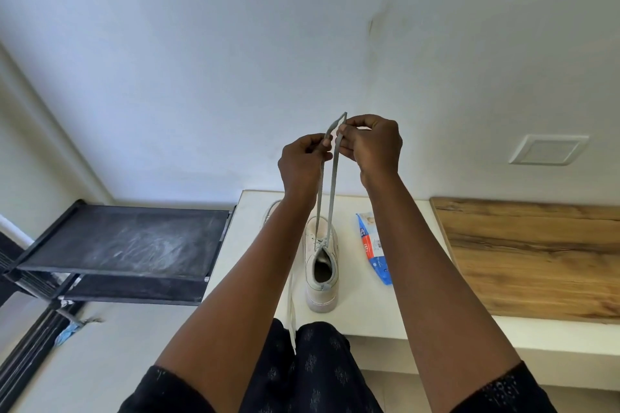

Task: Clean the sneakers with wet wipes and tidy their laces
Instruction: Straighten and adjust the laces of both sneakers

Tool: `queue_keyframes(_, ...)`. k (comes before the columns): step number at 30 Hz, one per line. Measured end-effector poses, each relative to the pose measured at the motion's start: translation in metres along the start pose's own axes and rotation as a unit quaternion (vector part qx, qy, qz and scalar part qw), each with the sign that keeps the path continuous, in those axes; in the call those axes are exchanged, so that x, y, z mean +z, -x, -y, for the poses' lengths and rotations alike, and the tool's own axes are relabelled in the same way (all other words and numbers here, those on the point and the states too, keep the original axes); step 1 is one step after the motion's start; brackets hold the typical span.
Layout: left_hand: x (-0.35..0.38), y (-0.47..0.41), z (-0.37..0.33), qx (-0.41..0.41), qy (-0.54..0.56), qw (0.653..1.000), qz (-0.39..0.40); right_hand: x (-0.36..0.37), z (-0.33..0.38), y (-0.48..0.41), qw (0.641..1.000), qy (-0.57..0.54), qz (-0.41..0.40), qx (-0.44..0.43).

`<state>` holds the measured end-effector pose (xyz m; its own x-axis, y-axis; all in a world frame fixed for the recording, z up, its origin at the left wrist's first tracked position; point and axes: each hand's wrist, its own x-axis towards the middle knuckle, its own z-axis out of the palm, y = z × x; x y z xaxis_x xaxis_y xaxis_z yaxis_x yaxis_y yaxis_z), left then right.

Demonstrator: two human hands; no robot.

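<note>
Nearest: loose white lace (pixel 291 312) hanging off front edge of white table (pixel 369 322). Further in: sneaker (pixel 321 265) upright on table, heel toward camera. Wipes pack (pixel 374 248) flat just right of it. Behind left forearm: second sneaker (pixel 271 211), mostly hidden. Rising from first sneaker: grey lace (pixel 330 184), two taut strands. At top: left hand (pixel 302 157) pinching one strand, right hand (pixel 372 144) pinching other, fingertips close together, well above sneaker.

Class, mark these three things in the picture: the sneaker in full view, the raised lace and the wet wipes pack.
sneaker (pixel 321 295), head view, on its heel.
lace (pixel 333 184), head view, on the right-hand strand, midway up.
wet wipes pack (pixel 374 246), head view, on its red label.
</note>
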<state>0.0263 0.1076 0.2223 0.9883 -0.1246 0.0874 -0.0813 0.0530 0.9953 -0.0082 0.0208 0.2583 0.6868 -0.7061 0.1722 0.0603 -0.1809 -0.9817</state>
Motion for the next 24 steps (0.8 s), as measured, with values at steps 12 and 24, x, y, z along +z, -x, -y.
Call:
queue_keyframes(12,-0.018,-0.009,-0.019,0.059,-0.175,0.978,0.099,-0.009,0.018,-0.015,0.926,0.323,0.126,-0.151)
queue_keyframes(24,-0.017,-0.014,-0.018,0.073,-0.182,0.971,0.135,-0.015,0.018,-0.017,0.949,0.242,0.18,-0.093)
